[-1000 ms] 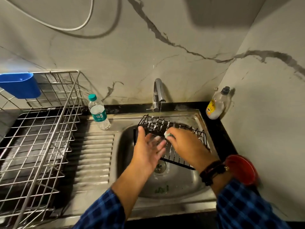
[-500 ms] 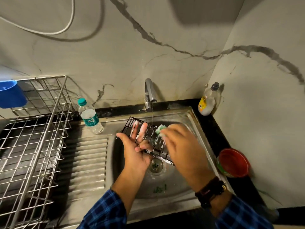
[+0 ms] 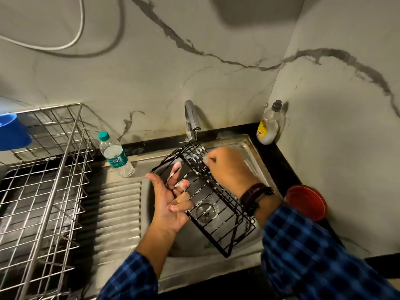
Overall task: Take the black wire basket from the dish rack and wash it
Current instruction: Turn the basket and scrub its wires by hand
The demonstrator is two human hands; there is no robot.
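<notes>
The basket (image 3: 213, 192) is hanging tilted over the sink (image 3: 190, 245), its far end lying just under the tap (image 3: 191, 118) and its near end reaching toward the sink's near right corner. White foam is clinging to its wires, mostly at the far end.

The left hand (image 3: 168, 204) is lying palm up at the basket's left side. Its fingers (image 3: 183, 184) are poking in among the wires and curling round them, grasping the basket, while the thumb is sticking out to the left.

The right hand (image 3: 229, 169) is reaching across to the basket's far end with its fingers bent onto the foamy wires. A pale scrap is showing at the fingertips, too blurred to say whether the hand is gripping anything.

A steel rack (image 3: 54, 169) is standing at the worktop's (image 3: 279, 165) left end, with a blue cup (image 3: 13, 135) hanging on its far left side. A water bottle (image 3: 114, 154) is standing at the far edge between rack and tap. A soap bottle (image 3: 268, 126), with liquid sitting low in it, is standing in the far right corner. A red bowl (image 3: 307, 202) is sitting at the right edge.
</notes>
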